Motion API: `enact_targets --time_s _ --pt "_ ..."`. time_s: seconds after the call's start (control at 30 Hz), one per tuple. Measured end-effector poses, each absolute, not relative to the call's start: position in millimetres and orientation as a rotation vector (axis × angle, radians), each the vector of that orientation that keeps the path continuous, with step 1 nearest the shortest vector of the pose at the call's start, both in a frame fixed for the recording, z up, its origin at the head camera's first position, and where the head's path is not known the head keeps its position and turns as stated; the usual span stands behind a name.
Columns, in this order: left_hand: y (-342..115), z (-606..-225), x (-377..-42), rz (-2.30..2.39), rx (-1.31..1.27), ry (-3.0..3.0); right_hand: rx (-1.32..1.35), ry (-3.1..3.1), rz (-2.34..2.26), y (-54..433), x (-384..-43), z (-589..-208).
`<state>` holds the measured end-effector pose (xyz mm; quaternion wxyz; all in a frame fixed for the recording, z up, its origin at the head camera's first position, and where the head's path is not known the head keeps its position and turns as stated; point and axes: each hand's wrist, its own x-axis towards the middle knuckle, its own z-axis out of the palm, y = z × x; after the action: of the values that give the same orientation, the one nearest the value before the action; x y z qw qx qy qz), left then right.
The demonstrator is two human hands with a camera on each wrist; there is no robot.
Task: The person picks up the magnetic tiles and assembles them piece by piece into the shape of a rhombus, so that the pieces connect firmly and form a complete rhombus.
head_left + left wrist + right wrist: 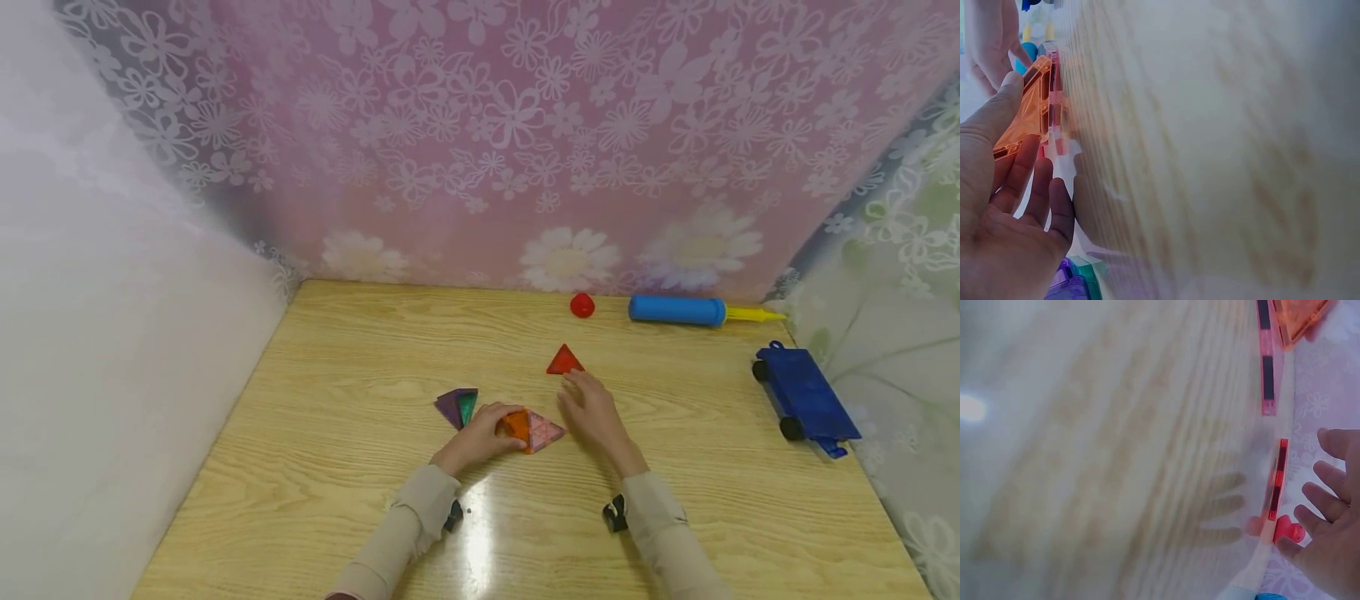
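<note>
In the head view my left hand [476,437] pinches an orange triangular magnetic tile [517,425] between thumb and fingers. Its edge meets a pink triangular tile [543,431] on the table. The left wrist view shows the orange tile [1034,103] tilted up from the pink one. My right hand [596,415] hovers with spread fingers beside a red triangular tile [564,360]. In the right wrist view a gap shows between that hand [1335,512] and the red tile [1278,481]. Left of my left hand lie a purple tile [448,407] and a green tile [467,406], partly overlapping.
At the back of the wooden table [360,350] sit a small red rounded toy [582,305] and a blue pump [677,310] with a yellow nozzle. A dark blue wheeled toy base [806,396] stands at the right edge. Patterned curtains border the table.
</note>
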<state>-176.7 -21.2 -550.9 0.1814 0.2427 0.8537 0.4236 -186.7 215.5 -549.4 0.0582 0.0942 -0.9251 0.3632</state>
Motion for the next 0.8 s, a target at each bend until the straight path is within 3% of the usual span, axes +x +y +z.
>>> enact_targets --time_s 0.8 --pt "-21.3 -552.3 -177.4 1.209 0.682 2.4 0.227 -2.922 1.12 226.8 -199.3 -550.3"
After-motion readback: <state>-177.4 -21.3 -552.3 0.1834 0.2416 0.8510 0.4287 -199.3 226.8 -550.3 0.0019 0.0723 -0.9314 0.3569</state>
